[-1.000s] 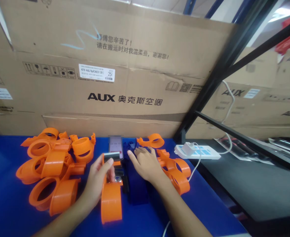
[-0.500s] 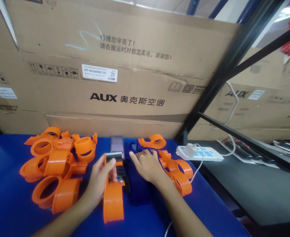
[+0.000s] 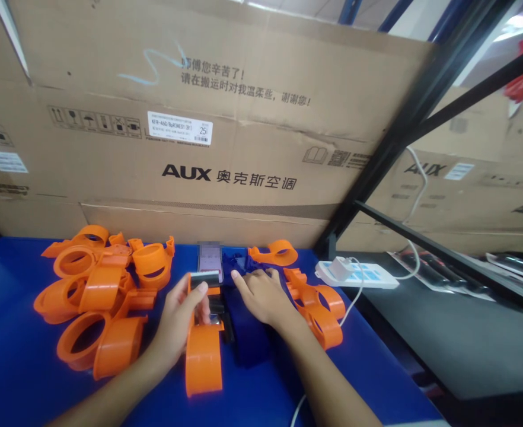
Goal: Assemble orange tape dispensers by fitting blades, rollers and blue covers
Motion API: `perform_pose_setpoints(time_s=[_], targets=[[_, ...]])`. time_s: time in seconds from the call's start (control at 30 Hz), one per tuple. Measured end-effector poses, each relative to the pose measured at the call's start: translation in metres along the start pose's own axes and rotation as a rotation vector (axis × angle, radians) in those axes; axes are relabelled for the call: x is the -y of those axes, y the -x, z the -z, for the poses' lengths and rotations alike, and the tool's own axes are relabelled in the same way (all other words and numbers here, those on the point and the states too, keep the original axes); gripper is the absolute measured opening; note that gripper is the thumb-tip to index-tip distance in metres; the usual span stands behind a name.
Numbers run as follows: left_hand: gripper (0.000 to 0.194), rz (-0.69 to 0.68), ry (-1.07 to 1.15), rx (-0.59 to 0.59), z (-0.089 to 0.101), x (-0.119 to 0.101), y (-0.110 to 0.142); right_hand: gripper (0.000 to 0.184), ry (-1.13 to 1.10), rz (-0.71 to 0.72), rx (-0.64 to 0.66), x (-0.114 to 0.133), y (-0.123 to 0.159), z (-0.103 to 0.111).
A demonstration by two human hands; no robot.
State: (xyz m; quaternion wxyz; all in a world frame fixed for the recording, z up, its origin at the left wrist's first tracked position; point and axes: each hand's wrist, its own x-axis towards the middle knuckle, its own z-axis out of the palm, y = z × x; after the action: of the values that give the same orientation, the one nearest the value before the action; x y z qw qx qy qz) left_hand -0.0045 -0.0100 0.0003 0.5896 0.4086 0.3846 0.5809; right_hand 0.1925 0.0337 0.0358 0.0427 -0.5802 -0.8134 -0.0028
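- Gripping an orange tape dispenser point(image 3: 203, 362) in the left hand point(image 3: 179, 314), with thumb near the serrated blade point(image 3: 205, 275).
- Resting the right hand point(image 3: 264, 296) palm down on a dark-blue object point(image 3: 247, 341); cannot tell whether grasping it.
- Left of the left hand, piled orange dispensers point(image 3: 105, 286) on the worktop point(image 3: 166, 409).
- Right of the right hand, more orange dispensers point(image 3: 328, 329), then a power strip point(image 3: 379, 276).
- Beyond both, a phone point(image 3: 210, 258).
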Motion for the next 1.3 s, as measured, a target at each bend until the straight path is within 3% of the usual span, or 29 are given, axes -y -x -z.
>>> perform_pose_setpoints(time_s=[0.43,1.13,1.23,1.3], targets=[[0.032,0.033,0.038,-0.011,-0.002,-0.001,-0.001,0.075,0.086,-0.134,-0.001,-0.002,-0.005,-0.004],[0.033,0.037,0.053,-0.038,-0.006,-0.005,0.0,0.07,0.073,-0.161,-0.053,-0.003,0.001,0.002],[0.033,0.045,0.064,-0.041,-0.007,-0.006,0.001,0.07,0.026,-0.155,-0.126,-0.007,-0.002,0.004],[0.033,0.05,0.073,-0.038,-0.006,-0.005,0.001,0.059,-0.134,-0.138,-0.263,-0.011,-0.003,0.006]])
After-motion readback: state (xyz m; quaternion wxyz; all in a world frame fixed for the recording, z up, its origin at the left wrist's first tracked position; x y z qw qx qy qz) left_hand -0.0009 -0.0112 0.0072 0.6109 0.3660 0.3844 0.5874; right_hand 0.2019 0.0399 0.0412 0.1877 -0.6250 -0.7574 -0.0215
